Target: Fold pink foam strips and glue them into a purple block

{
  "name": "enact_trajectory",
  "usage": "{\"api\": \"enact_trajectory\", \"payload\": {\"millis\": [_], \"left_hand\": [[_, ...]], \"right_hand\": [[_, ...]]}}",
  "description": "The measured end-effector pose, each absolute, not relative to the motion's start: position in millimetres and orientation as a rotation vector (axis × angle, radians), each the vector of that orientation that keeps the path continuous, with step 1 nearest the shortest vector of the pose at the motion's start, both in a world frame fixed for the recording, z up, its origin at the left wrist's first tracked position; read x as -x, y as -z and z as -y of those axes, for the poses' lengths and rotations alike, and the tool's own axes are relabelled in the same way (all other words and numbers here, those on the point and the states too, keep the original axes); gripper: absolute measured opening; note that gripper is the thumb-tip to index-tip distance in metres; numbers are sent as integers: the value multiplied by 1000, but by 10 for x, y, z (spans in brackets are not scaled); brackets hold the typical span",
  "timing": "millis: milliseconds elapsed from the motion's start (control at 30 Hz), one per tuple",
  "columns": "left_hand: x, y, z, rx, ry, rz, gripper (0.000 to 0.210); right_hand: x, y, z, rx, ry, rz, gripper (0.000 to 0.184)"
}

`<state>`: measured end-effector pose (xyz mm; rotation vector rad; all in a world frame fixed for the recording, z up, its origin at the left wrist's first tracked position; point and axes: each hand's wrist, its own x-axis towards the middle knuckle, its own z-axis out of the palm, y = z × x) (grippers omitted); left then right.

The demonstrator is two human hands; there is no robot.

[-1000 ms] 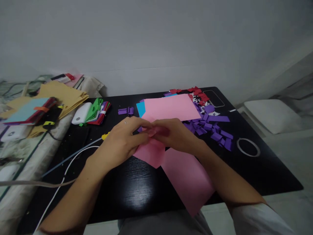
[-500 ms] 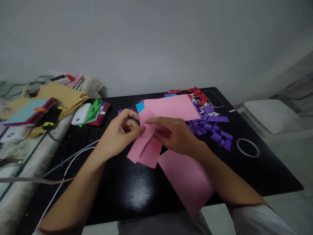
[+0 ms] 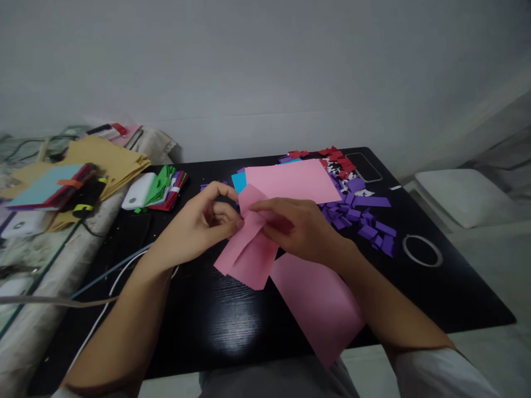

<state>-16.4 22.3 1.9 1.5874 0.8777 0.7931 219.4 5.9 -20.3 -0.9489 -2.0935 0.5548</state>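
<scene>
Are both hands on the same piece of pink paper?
Yes, the left hand holds one side of the creased pink paper and the right hand the other.

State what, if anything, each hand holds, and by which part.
Folded pink paper: left hand pinches its left edge, right hand grips its right side.

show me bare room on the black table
Bare table: the front strip between left forearm and lower pink sheet, this side of the held pink paper; and the right front corner, between right forearm and pale ring. Crowded: the far middle, with the upper pink sheet, purple scraps and red scraps.
</scene>
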Motion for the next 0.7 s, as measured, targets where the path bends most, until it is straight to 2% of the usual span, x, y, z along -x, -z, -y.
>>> {"api": "enact_trajectory", "payload": {"millis": [167, 333, 467, 567, 700], "left_hand": [[171, 18, -198, -1697, -823, -900, 34], [196, 24, -126, -1975, -1041, -1039, 17], [169, -49, -38, -2145, -1268, -842, 33], [109, -91, 6, -2465, -1180, -951, 38], [60, -40, -12, -2651, -1091, -1109, 27]], "right_hand": [[-2183, 177, -59, 989, -562, 2063, 23], [-2170, 172, -80, 1178, -586, 1865, 26], [-2150, 202, -87, 1248, -565, 1702, 26], [-2130, 213, -76, 1254, -578, 1669, 27], [-2094, 224, -50, 1225, -594, 1687, 29]]}}
